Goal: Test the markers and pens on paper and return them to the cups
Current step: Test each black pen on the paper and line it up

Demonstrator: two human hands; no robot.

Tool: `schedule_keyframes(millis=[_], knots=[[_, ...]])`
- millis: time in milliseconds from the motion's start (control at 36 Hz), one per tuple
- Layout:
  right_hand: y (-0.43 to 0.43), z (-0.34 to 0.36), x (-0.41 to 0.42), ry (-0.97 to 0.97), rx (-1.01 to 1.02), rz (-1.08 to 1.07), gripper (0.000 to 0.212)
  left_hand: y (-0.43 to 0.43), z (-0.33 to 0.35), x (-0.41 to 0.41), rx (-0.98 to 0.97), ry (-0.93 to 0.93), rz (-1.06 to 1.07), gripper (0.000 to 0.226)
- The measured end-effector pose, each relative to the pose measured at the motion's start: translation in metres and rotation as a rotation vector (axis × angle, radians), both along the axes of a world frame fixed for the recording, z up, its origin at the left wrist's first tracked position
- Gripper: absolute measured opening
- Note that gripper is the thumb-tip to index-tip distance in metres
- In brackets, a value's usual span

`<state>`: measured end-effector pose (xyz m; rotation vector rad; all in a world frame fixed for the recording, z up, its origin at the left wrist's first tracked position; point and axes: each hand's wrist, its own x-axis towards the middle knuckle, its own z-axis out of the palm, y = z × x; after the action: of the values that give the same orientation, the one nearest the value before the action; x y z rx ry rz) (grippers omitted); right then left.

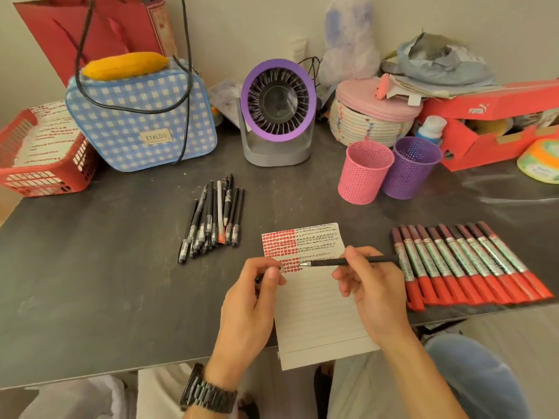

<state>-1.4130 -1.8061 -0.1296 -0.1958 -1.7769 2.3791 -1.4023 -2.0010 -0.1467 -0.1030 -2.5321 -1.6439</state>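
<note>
My right hand (370, 285) grips a black pen (332, 262), uncapped, its tip pointing left over the lined paper (317, 313). The paper's top part carries red marker blobs and rows of black scribbles. My left hand (254, 300) pinches a small dark piece, likely the pen's cap (259, 279), at the paper's left edge. A pile of black pens (211, 220) lies on the table to the upper left. A row of red-capped markers (465, 264) lies to the right. A pink mesh cup (364, 172) and a purple mesh cup (411, 167) stand behind them.
A purple-rimmed desk fan (276, 111) and a blue checked bag (142, 116) stand at the back of the dark table (106, 267). A red basket (45, 155) sits far left, a woven basket (372, 116) and a red shoebox (496, 125) at the back right.
</note>
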Motion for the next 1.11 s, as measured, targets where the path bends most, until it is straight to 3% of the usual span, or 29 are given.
schedule_keyframes(millis=[278, 389, 500, 1111], knots=[[0.0002, -0.0026, 0.0012, 0.019, 0.074, 0.045, 0.028, 0.0011, 0.0023, 0.0011, -0.009, 0.011, -0.013, 0.023], [0.0007, -0.0035, 0.0015, 0.021, 0.093, 0.062, 0.041, 0.0012, 0.0037, 0.002, -0.03, 0.007, -0.039, 0.021], [0.0008, -0.0036, 0.0019, 0.021, 0.114, 0.053, 0.031, 0.0013, 0.0031, 0.0027, -0.018, 0.009, -0.048, 0.02], [-0.0043, -0.0026, 0.0052, 0.043, 0.298, 0.077, 0.027, 0.0039, 0.0042, 0.0057, -0.062, 0.09, -0.092, 0.03]])
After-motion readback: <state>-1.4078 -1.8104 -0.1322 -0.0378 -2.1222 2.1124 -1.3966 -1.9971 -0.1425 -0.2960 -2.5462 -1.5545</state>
